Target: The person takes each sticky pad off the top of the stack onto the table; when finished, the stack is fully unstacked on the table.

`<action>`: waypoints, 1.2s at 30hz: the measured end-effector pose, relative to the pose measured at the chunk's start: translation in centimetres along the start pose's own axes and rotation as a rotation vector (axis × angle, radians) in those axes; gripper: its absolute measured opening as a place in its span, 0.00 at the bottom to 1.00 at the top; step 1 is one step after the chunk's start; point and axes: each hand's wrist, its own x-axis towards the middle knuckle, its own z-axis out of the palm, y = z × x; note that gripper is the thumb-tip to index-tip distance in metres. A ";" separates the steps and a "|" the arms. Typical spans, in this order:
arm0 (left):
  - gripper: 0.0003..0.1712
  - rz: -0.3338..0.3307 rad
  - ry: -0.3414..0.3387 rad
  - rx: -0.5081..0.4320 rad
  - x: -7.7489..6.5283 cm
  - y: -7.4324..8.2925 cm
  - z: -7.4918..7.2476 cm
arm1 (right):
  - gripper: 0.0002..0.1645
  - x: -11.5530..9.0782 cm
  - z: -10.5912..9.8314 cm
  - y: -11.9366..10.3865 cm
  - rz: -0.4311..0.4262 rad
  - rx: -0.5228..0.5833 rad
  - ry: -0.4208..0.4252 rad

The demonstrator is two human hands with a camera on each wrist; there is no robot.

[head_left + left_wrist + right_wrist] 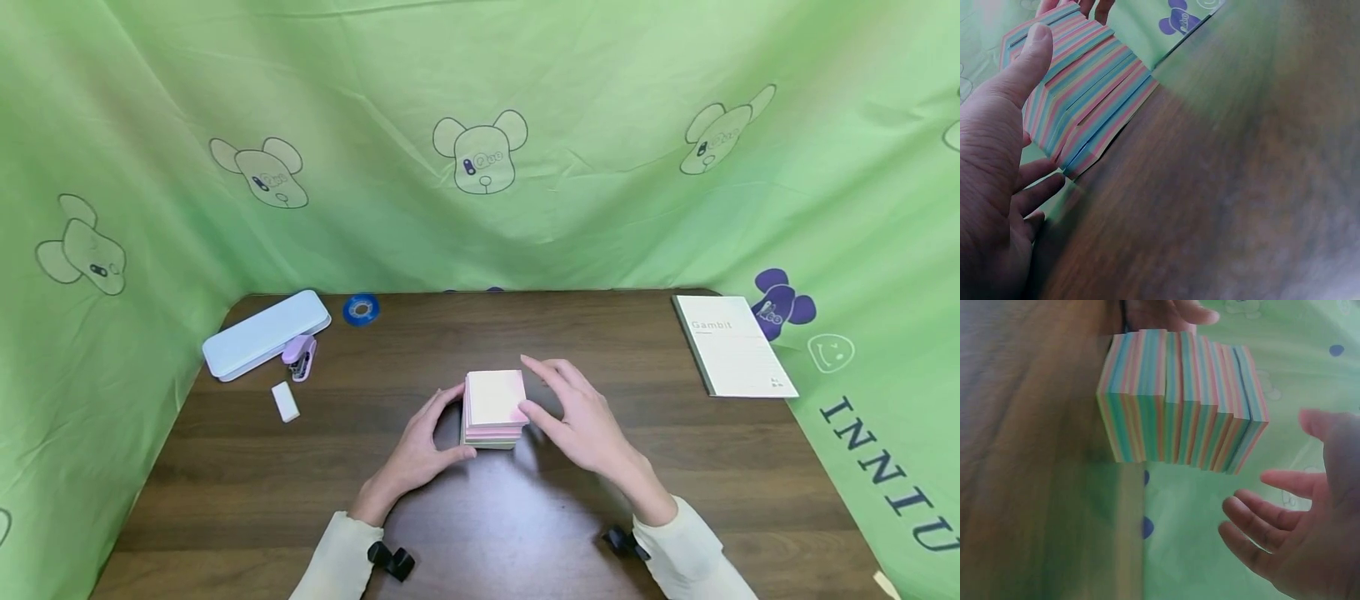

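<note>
A tall stack of sticky notes [497, 400], pale on top, stands in the middle of the table; the right wrist view shows its pink, blue, green and yellow layers [1179, 406] slightly offset from one another. My left hand [427, 446] is at its left side, fingers along that side and thumb near the front corner. In the left wrist view the thumb [1032, 59] overlaps the striped stack. My right hand [581, 417] is on the other side, its fingers spread and thumb close to the top edge. The right wrist view has this hand [1304, 531] apart from the stack.
At the back left lie a light blue case [266, 333], a purple stapler [300, 357], a white eraser [285, 402] and a blue tape roll [362, 309]. A white notebook [733, 346] lies at the right edge. Green printed cloth [480, 225] surrounds the table [225, 500].
</note>
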 end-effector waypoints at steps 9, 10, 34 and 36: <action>0.57 -0.014 0.013 0.010 0.1 0.2 -0.1 | 0.48 1.1 0.4 0.2 0.051 0.017 -0.132; 0.57 -0.019 0.009 0.020 0.1 0.2 -0.1 | 0.49 1.1 0.5 0.3 0.054 0.022 -0.136; 0.56 -0.016 -0.039 0.069 0.1 -0.6 -1.0 | 0.46 1.5 1.6 1.3 -0.007 0.164 -0.052; 0.57 -0.018 -0.039 0.065 0.0 -0.6 -1.1 | 0.45 1.6 1.7 1.3 -0.015 0.177 -0.045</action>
